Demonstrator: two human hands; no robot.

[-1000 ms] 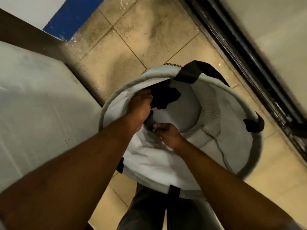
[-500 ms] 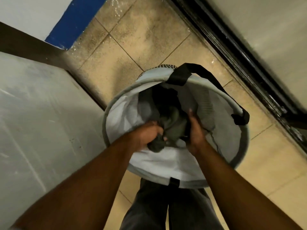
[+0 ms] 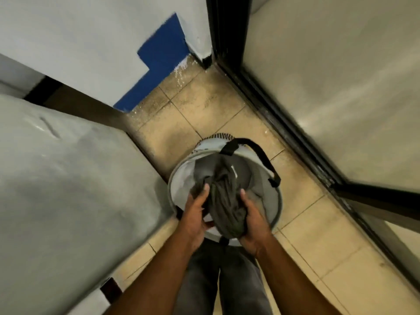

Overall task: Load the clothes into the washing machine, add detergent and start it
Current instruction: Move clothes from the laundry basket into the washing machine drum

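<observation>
Both hands were on it. My left hand (image 3: 195, 214) gripped the bundle of clothes (image 3: 227, 201) from the left, thumb pressed on top of the cloth and fingers tucked round the side. My right hand (image 3: 252, 223) cupped it from the right, thumb up along the fabric and palm under the near end. So neither hand was spread wide: both were wrapped round the same grey-green wad, which was squeezed between them.

The bundle sat over the mouth of the laundry basket (image 3: 181, 176). Its near end was up in my palms above the rim, and its far end trailed down inside. A small white label (image 3: 234, 171) showed on that far part. More grey cloth (image 3: 256, 194) lay in the basket just beside my right thumb, though I couldn't tell how much was in there.

The basket was round with pale walls, and it stood upright on the tiled floor (image 3: 216, 110) right in front of my trousers (image 3: 216, 280). Its black strap handle (image 3: 256, 148) arched over the far right of the rim. A second black tab (image 3: 223, 241) peeked out at the near edge, between my wrists.

To my left a big grey surface (image 3: 68, 178) filled that side, its edge just beside the basket. I couldn't tell from this angle whether it was the washing machine. A blue patch (image 3: 159, 71) marked the wall at the far corner, and a dark door frame (image 3: 284, 123) ran down the right side.
</observation>
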